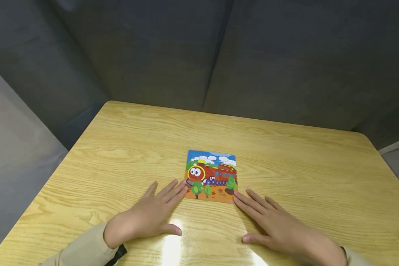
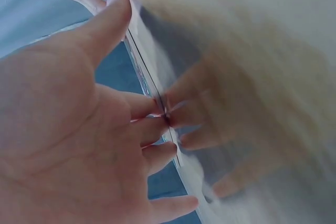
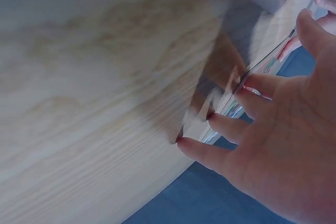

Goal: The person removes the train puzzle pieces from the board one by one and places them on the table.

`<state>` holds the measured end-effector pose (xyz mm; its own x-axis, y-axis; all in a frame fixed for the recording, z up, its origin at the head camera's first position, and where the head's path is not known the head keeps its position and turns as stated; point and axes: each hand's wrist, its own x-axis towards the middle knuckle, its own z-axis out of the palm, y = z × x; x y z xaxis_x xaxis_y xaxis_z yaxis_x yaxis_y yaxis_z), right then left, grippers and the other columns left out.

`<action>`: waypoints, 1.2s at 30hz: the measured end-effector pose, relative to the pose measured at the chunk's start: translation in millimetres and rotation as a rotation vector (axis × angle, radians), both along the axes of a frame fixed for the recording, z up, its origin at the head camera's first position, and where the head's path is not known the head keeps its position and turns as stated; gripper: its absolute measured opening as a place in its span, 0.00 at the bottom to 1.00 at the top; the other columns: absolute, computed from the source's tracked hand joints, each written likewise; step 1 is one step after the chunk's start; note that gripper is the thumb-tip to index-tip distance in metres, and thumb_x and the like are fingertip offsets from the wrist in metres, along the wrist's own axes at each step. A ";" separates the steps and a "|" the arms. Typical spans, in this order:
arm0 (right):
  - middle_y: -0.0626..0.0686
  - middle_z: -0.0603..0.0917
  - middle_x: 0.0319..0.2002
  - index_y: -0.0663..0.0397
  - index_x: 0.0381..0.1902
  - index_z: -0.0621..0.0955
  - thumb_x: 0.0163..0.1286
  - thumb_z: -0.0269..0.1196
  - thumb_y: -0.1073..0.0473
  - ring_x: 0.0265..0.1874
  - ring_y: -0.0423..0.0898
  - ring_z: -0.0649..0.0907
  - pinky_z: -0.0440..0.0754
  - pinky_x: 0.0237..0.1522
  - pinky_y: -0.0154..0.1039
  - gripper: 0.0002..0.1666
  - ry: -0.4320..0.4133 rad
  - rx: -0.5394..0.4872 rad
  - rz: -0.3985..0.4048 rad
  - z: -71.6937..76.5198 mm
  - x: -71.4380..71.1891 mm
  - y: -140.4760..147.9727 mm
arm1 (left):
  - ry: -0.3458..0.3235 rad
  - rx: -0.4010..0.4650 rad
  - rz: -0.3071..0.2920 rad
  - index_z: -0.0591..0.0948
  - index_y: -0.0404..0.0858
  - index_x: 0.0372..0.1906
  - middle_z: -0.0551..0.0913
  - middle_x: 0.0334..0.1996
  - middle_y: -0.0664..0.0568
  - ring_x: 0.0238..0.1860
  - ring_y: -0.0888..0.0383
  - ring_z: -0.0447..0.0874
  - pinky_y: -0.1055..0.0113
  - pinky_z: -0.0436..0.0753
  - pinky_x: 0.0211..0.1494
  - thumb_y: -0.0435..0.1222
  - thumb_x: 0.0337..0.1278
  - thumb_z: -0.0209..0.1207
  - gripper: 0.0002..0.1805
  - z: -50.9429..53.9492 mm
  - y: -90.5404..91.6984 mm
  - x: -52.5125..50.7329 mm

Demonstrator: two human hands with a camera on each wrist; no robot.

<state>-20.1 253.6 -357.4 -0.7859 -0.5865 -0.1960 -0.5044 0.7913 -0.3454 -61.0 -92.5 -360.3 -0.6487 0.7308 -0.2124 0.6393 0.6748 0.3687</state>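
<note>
A square picture board (image 1: 211, 176) showing a red cartoon train with eyes, trees and clouds lies flat on the wooden table. The left hand (image 1: 149, 214) has its fingers straight, its fingertips at the board's lower left edge. On the other side, the right hand (image 1: 279, 225) reaches the lower right corner with extended fingertips. Both thumbs point inward. In the left wrist view the left palm (image 2: 68, 129) shows with spread fingers touching the surface. The right wrist view shows the right hand (image 3: 283, 129), fingertips down on the table, the board's edge just beyond them.
The wooden table (image 1: 146, 136) has rounded far corners. Behind it and at its left hang dark grey cloths (image 1: 153, 55). A dark band (image 1: 118, 255) is at the left wrist, by a beige sleeve (image 1: 86, 247).
</note>
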 end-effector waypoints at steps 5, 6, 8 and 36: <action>0.44 0.53 0.77 0.38 0.79 0.52 0.66 0.52 0.27 0.74 0.57 0.54 0.60 0.63 0.68 0.50 0.044 0.004 -0.002 -1.2 9.7 5.7 | 0.016 0.002 -0.022 0.49 0.37 0.78 0.42 0.78 0.47 0.77 0.46 0.38 0.32 0.45 0.69 0.62 0.58 0.56 0.53 -0.4 4.0 4.4; 0.43 0.53 0.77 0.38 0.79 0.52 0.66 0.52 0.27 0.74 0.56 0.55 0.60 0.63 0.66 0.50 0.060 0.009 -0.002 -1.4 11.9 7.0 | 0.022 0.001 -0.026 0.49 0.37 0.78 0.43 0.78 0.47 0.77 0.46 0.39 0.32 0.46 0.69 0.62 0.58 0.55 0.53 -0.2 5.1 5.4; 0.42 0.54 0.77 0.39 0.79 0.53 0.67 0.53 0.28 0.74 0.56 0.57 0.62 0.63 0.61 0.50 0.121 0.025 0.016 -2.5 16.1 9.3 | 0.032 -0.005 -0.030 0.50 0.37 0.78 0.43 0.78 0.48 0.77 0.46 0.39 0.33 0.46 0.69 0.62 0.58 0.55 0.53 0.0 6.6 7.2; 0.41 0.55 0.76 0.40 0.78 0.56 0.65 0.57 0.29 0.75 0.48 0.55 0.54 0.66 0.47 0.50 0.280 0.029 0.023 -18.2 34.2 17.2 | 0.099 -0.031 -0.067 0.51 0.41 0.79 0.45 0.79 0.52 0.77 0.46 0.39 0.34 0.47 0.70 0.65 0.58 0.50 0.51 -1.6 7.4 17.1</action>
